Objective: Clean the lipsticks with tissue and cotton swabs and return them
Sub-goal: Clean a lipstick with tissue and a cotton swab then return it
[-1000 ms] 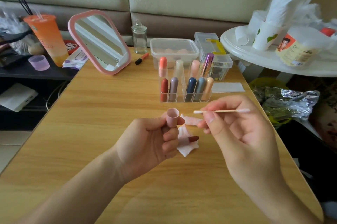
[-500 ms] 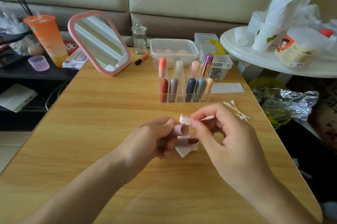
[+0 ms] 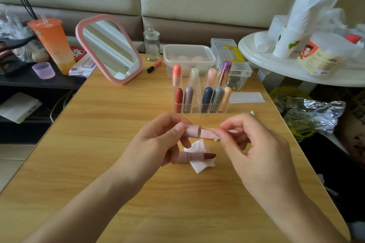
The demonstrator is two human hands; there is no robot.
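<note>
My left hand (image 3: 156,144) grips a dusty pink lipstick cap (image 3: 192,131), lying sideways with its mouth to the right. My right hand (image 3: 250,144) pinches a cotton swab (image 3: 233,131) whose tip points into the cap's mouth. Just right of the mouth sits a pink-stained bit of tissue (image 3: 207,135). Below the hands, the open lipstick (image 3: 197,156) with its dark red bullet lies on a crumpled white tissue (image 3: 201,163) on the wooden table (image 3: 118,124). A clear organizer (image 3: 199,102) behind holds several capped lipsticks.
A pink-framed mirror (image 3: 108,49), a glass jar (image 3: 151,45), a plastic box (image 3: 188,57) and an orange drink cup (image 3: 52,43) stand at the back. A folded white sheet (image 3: 246,97) lies right of the organizer. A white side table (image 3: 296,67) is on the right.
The left hand turned the cap from upright to sideways and lowered it. The right hand brought the swab in from the right to the cap's mouth.
</note>
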